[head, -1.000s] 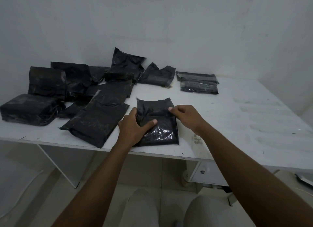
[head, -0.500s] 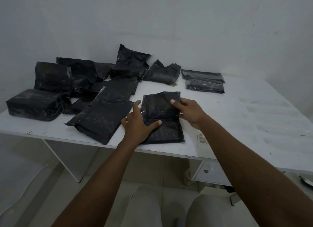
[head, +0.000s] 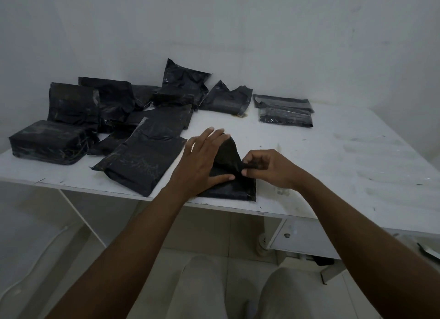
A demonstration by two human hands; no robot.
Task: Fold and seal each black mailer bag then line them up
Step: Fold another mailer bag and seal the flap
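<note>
A black mailer bag (head: 234, 184) lies near the front edge of the white table (head: 333, 166). My left hand (head: 202, 161) lies flat on its left part, fingers straight, pressing it down. My right hand (head: 266, 167) pinches the bag's top flap at its right corner and has pulled it up and toward me, so the flap stands lifted. Several other black mailer bags (head: 142, 161) lie heaped to the left and back. One flat bag (head: 284, 111) lies apart at the back right.
A thick black packet (head: 47, 141) sits at the table's left end. White walls close the back and right. The table's right half is bare white surface. My knees (head: 238, 292) and a tiled floor show below the front edge.
My right hand took hold of the bag's top flap and drew it up and toward me. My left hand slid up and flattened over the bag.
</note>
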